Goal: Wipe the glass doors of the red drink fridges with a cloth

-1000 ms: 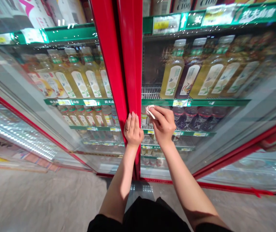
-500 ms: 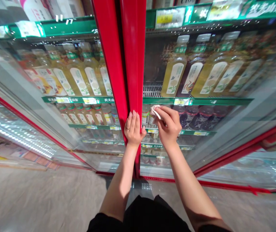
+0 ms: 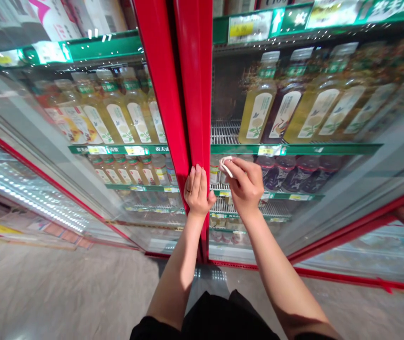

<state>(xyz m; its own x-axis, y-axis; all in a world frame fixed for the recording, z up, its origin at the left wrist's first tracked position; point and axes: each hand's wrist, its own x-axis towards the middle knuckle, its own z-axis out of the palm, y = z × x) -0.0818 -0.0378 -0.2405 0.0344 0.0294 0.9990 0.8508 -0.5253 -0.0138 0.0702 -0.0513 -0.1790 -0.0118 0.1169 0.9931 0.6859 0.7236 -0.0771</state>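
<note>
My left hand (image 3: 198, 191) lies flat on the red door frame (image 3: 195, 118), fingers stretched upward, a ring on one finger. To its right, my right hand (image 3: 246, 184) pinches a folded white tissue (image 3: 226, 166) between thumb and fingers. The tissue is at the glass door (image 3: 228, 106) of the drinks fridge; I cannot tell how firmly it touches the pane. Behind that glass stand bottles of yellow drink (image 3: 257, 111) and a dark bottle (image 3: 282, 113).
Behind the left glass door, more yellow bottles (image 3: 121, 113) line a shelf with green price strips (image 3: 117, 149). Lower shelves hold smaller bottles (image 3: 287, 171). Red edging (image 3: 347, 278) runs along the fridge's foot, above the grey floor (image 3: 81, 288).
The camera view has shifted slightly. My left hand stays on the red frame, and my right hand keeps its pinch on the tissue, slightly left relative to the shelf behind.
</note>
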